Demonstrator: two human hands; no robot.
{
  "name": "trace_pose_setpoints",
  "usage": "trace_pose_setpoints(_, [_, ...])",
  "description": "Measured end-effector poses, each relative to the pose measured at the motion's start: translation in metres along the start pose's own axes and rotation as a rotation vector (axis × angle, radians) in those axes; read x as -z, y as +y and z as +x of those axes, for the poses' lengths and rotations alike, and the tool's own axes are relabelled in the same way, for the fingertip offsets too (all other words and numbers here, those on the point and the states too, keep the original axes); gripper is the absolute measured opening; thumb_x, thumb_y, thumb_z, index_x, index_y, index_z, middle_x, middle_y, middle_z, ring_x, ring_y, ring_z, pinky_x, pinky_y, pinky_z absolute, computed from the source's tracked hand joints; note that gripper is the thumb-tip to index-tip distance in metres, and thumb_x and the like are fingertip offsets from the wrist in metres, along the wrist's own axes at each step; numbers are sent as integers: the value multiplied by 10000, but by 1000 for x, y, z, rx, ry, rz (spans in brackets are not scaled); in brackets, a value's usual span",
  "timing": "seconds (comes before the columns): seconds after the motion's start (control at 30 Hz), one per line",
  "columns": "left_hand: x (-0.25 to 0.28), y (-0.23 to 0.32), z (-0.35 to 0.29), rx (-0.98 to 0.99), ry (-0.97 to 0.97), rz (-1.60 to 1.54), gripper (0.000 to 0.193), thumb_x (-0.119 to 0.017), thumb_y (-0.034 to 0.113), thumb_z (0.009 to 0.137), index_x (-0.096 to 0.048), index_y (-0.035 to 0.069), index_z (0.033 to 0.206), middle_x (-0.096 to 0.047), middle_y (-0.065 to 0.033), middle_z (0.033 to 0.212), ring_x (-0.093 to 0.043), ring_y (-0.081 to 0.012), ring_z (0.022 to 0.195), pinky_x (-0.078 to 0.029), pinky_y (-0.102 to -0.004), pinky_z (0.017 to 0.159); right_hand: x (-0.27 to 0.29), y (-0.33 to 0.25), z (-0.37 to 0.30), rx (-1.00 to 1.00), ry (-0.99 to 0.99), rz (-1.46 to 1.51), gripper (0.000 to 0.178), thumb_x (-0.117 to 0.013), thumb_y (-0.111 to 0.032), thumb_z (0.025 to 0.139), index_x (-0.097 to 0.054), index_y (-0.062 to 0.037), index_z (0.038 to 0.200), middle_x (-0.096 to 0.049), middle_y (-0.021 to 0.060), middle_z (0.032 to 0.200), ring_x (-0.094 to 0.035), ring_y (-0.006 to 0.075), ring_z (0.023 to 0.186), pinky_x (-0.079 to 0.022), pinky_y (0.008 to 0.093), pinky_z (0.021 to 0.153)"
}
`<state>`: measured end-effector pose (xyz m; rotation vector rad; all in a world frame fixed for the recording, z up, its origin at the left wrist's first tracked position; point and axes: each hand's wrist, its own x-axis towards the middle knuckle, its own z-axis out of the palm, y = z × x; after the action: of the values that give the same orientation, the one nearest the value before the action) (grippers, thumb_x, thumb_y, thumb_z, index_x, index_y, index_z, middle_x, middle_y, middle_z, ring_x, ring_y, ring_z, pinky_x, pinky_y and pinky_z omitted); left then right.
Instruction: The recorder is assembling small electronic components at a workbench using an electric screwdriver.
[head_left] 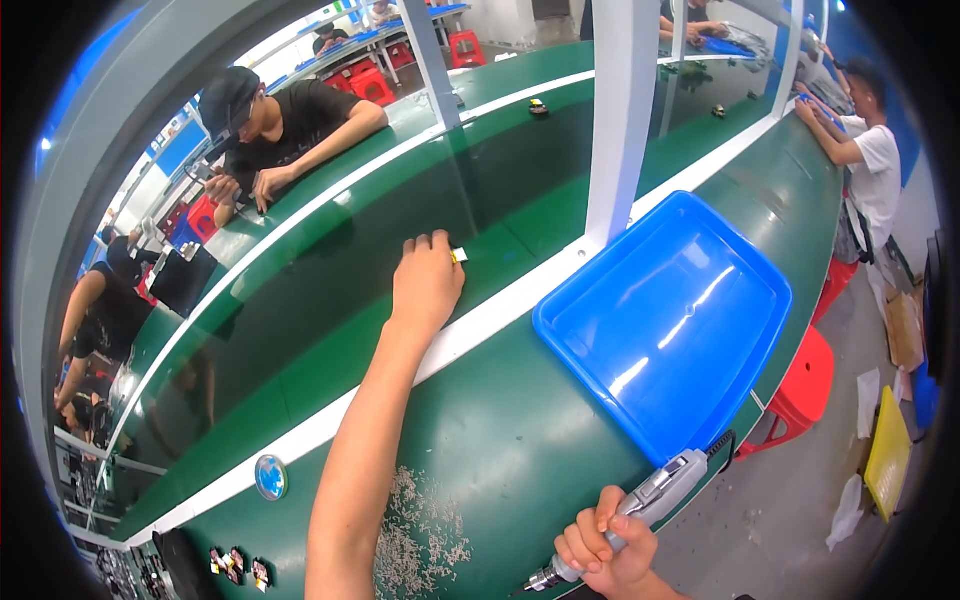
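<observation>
My left hand [428,282] reaches over the conveyor belt, fingers closed at a small part [459,256] that shows a white and yellow edge. Most of that part is hidden behind the hand. Low in the picture, my right hand [608,545] is wrapped round a grey electric screwdriver [660,490], its bit pointing down to the left and its black cord at the other end. Many tiny screws [420,535] lie scattered on the green bench beside my left forearm. Several small dark assemblies [235,565] with yellow and white bits sit further left.
A blue tray [690,315] lies on the bench at right, close to a white post [615,130]. A small round dish [270,478] with blue contents stands near the white rail. Further small parts [538,106] ride the belt. Co-workers sit opposite and at far right. A red stool [805,385] stands below.
</observation>
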<state>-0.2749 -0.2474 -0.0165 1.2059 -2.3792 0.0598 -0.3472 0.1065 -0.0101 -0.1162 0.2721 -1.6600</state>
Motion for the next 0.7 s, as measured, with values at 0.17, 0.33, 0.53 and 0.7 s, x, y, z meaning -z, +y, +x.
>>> trace_pose_setpoints(0.17, [12, -5, -11, -116, 11, -6, 318, -568, 70, 844, -562, 15, 1157, -592, -164, 1045, -540, -343, 1003, -488, -415, 829, -1, 0, 2, -13, -4, -5, 160, -530, -220, 916, -461, -85, 863, -376, 7, 574, -353, 117, 479, -352, 267, 528])
trace_pose_setpoints(0.33, [63, 33, -81, -308, -74, -128, 382, -540, -6, 790, -544, -18, 1172, -554, -206, 1117, -537, -357, 1039, -481, -405, 872, 0, 0, 0, -2, 48, 9, 164, -537, -228, 908, -469, -87, 863, -368, 4, 573, -352, 118, 482, -352, 267, 533])
trace_pose_setpoints(0.53, [135, 85, -201, -585, -257, -140, 476, -555, 41, 715, -514, -120, 1161, -535, -249, 1183, -551, -351, 1056, -484, -382, 903, -4, -8, -16, -30, 51, -19, 139, -528, -193, 909, -473, -78, 853, -346, -9, 563, -338, 100, 473, -340, 255, 512])
trace_pose_setpoints(0.7, [132, 107, -266, -679, -290, -106, 478, -547, 68, 707, -547, -162, 1126, -548, -285, 1190, -556, -345, 1077, -480, -364, 901, 17, -9, -40, -97, 50, -74, 161, -507, -228, 883, -465, -88, 814, -382, 14, 531, -379, 135, 458, -357, 302, 533])
